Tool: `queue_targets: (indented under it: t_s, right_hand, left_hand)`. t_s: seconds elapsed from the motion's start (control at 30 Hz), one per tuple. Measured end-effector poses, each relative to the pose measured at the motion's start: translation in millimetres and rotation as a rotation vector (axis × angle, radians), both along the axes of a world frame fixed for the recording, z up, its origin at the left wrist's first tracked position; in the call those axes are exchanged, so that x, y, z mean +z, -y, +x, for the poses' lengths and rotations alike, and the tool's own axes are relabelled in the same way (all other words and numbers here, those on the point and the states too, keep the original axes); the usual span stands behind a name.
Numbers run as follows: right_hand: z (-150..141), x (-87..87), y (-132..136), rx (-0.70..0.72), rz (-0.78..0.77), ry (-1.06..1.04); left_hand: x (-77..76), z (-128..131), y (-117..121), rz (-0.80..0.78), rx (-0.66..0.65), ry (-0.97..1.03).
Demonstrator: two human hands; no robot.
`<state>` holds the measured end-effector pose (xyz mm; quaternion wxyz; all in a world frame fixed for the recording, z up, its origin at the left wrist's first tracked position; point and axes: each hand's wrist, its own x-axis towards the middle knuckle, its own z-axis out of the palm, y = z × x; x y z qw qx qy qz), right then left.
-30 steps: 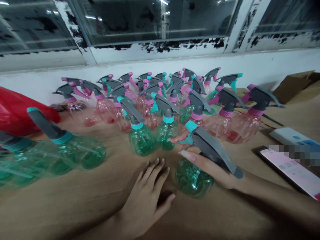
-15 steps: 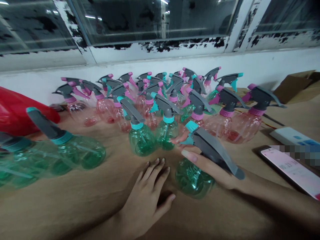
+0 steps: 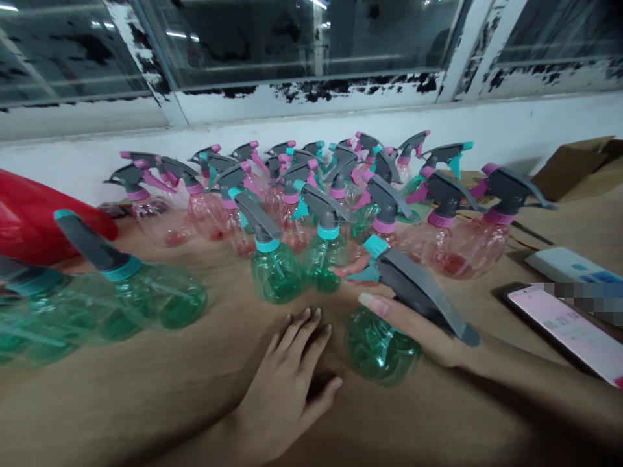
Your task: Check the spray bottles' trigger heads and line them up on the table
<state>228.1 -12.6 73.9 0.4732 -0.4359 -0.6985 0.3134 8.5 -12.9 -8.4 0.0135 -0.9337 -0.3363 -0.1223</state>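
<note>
My right hand (image 3: 413, 321) is wrapped round the neck of a green spray bottle (image 3: 382, 347) with a grey trigger head and teal nozzle, which stands on the brown table (image 3: 146, 395). My left hand (image 3: 287, 383) lies flat on the table just left of that bottle, fingers stretched out and holding nothing. Right behind stand two more green spray bottles (image 3: 275, 275) upright.
Several pink and green spray bottles (image 3: 438, 233) crowd the back by the white wall. Green bottles (image 3: 146, 295) lie on their sides at left, near a red bag (image 3: 34, 220). A phone (image 3: 569, 331) and a white device (image 3: 569, 266) lie at right, cardboard (image 3: 579, 165) beyond.
The held green bottle and my right hand have shifted slightly to the right. My left hand has stayed put.
</note>
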Motion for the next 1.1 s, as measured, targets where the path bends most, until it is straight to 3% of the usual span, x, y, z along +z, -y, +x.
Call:
queue_targets:
  t_s: [0.5,0.73,0.93,1.1]
  right_hand:
    - [-3,-2.1,-1,0.035,-0.071,-0.088]
    - [-9,1.3,1,0.091,-0.059,-0.068]
    - [-34,-4.0,-1,0.119,0.007,-0.125]
    - [-72,-0.6,-5,0.158,0.081,-0.100]
  left_hand:
    - [4.2,3,2,-0.057,0.016,0.006]
    - [9.4,4,6,-0.200,0.033,0.172]
    - [18.3,-3,17,-0.243,0.045,0.334]
    - [26.5,-22,25,-0.246,0.131,0.411]
